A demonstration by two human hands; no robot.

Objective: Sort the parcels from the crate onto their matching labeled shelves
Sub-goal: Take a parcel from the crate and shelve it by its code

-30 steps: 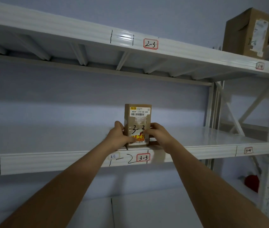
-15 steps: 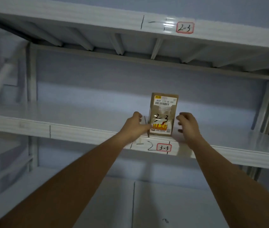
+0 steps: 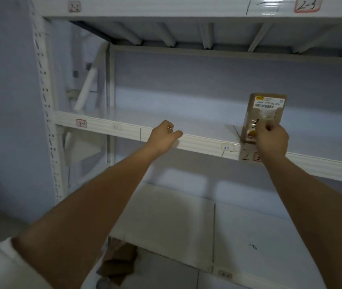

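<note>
One small brown cardboard parcel (image 3: 264, 115) stands on white metal shelf (image 3: 197, 140), 3 o'clock; right hand (image 3: 271, 140) fingers curled at its front, grip unclear; left hand (image 3: 162, 135) loosely curled, empty. Placement step; next: release, fetch another.

— What words can we read here?
— At our one o'clock, the top shelf beam (image 3: 166, 9) has a red-edged tag (image 3: 307, 5) saying "2-3".
— And at nine o'clock?
— The middle shelf beam (image 3: 197, 142) has a tag (image 3: 81, 123) saying "3-2". The parcel (image 3: 264, 113) sticker (image 3: 268, 103) is too blurry for us.

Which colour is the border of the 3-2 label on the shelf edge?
Red, around the 3-2 label on the white shelf; seen in the head view.
</note>
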